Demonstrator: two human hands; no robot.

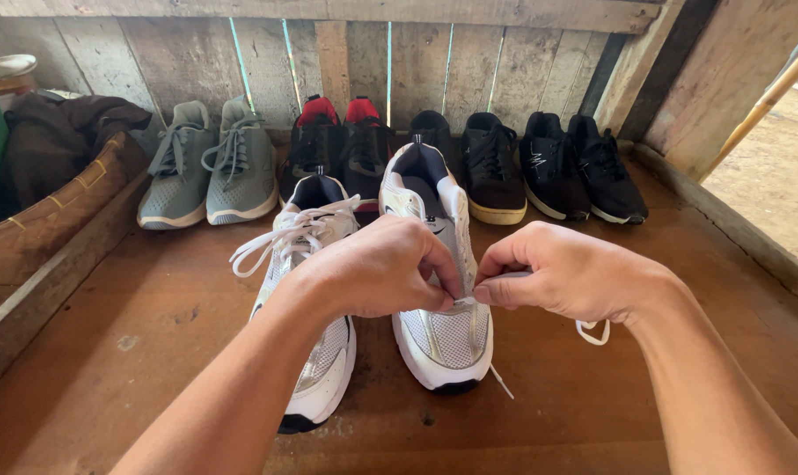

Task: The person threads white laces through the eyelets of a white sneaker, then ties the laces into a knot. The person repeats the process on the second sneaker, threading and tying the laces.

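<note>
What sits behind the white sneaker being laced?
Behind the white sneaker, a row of shoes lines the plank wall: a black pair directly behind. Its laces sit under both hands, mostly covered.

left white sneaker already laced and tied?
Yes: the left white sneaker has its laces threaded and knotted in a bow, while both hands, left hand and right hand, pinch the lace of the right white sneaker.
</note>
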